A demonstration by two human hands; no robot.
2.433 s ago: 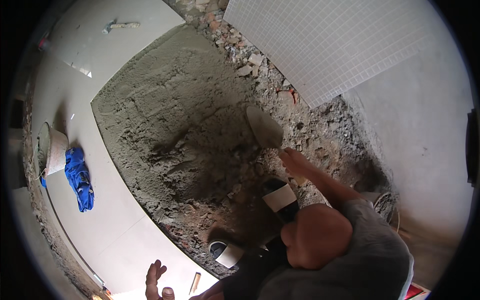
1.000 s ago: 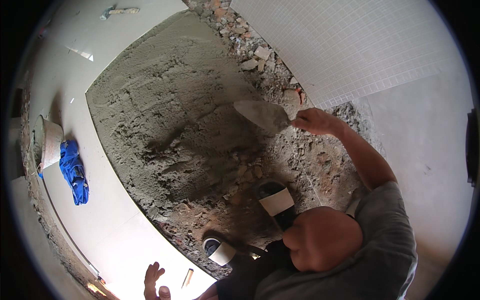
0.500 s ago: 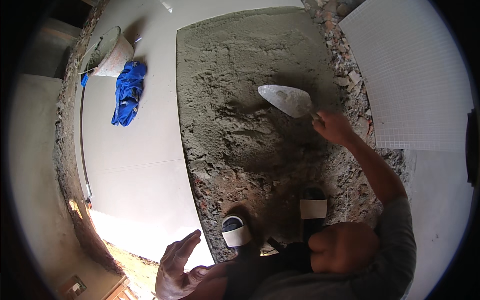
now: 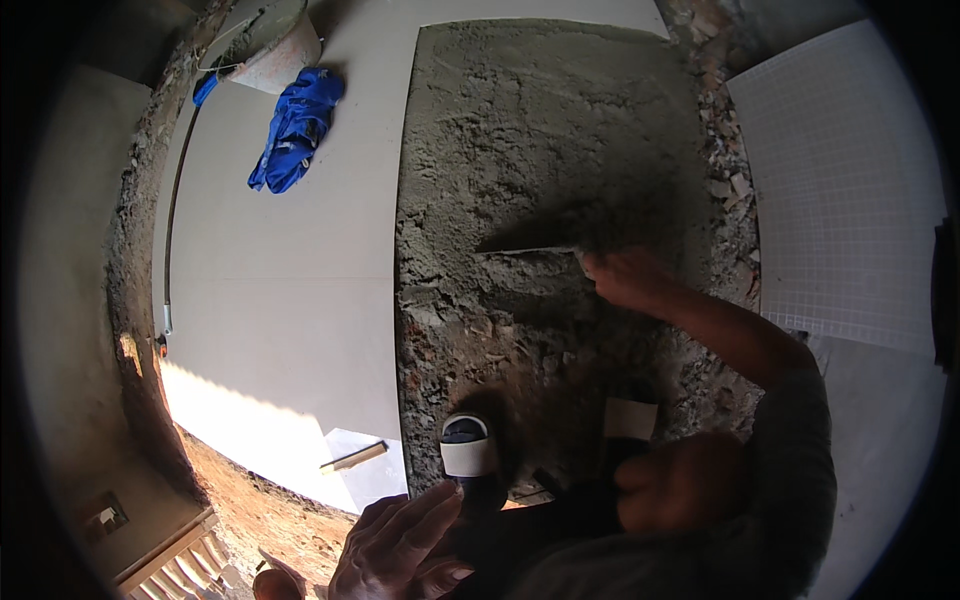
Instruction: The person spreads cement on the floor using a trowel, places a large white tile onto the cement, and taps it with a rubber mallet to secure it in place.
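Note:
My right hand [image 4: 630,280] is closed round the handle of a trowel [image 4: 527,249]. The blade points left and is seen nearly edge-on, low over a bed of wet grey mortar [image 4: 500,110]; whether it touches the mortar is hard to tell. Mortar covers the strip of ground ahead of my sandalled feet, roughened and lumpy toward the near side. At the lower edge my left hand [image 4: 405,540] hangs in the air, holding nothing, its fingers stretched out and the thumb apart. Next to it, beyond the fingertips, is one white-strapped sandal [image 4: 467,457].
Large pale floor tiles [image 4: 300,250] border the mortar on the left. On them stand a mortar-smeared bucket [image 4: 275,50] and a crumpled blue cloth [image 4: 298,130]; a long rod [image 4: 175,210] lies farther left. Rubble [image 4: 735,190] and a grid-backed tile [image 4: 845,190] flank the right side.
My right hand has brought the trowel nearer to me and turned its blade from flat-facing to edge-on. My left hand has shifted right. The whole view has moved, showing more floor at lower left.

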